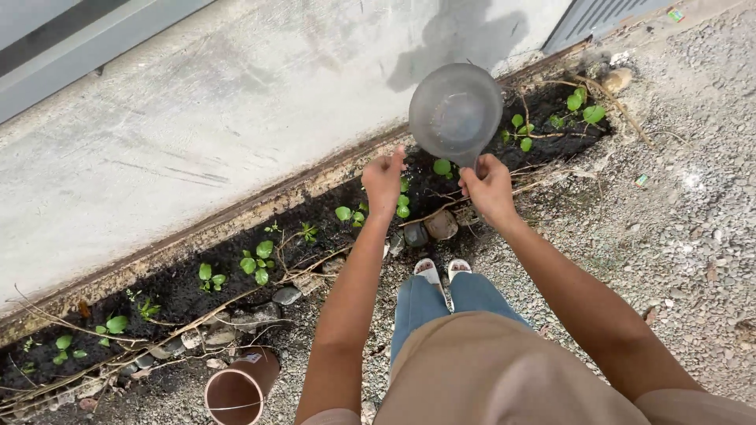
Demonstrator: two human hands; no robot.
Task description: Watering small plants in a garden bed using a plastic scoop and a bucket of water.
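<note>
My right hand (488, 187) grips the short handle of a round grey plastic dipper (455, 112), held out over a narrow strip of dark soil (181, 287) along a concrete wall. The dipper's bowl faces the camera. My left hand (383, 181) is raised beside it, fingers curled closed, with nothing visible in them. Small green seedlings (257, 261) grow in the soil below both hands and further along the strip.
Stones (429, 228) and dry twigs edge the bed. Grey gravel (677, 228) covers the ground to the right. A brown pipe end (238, 388) stands at the bottom left. My feet in white shoes (441, 270) stand at the bed's edge.
</note>
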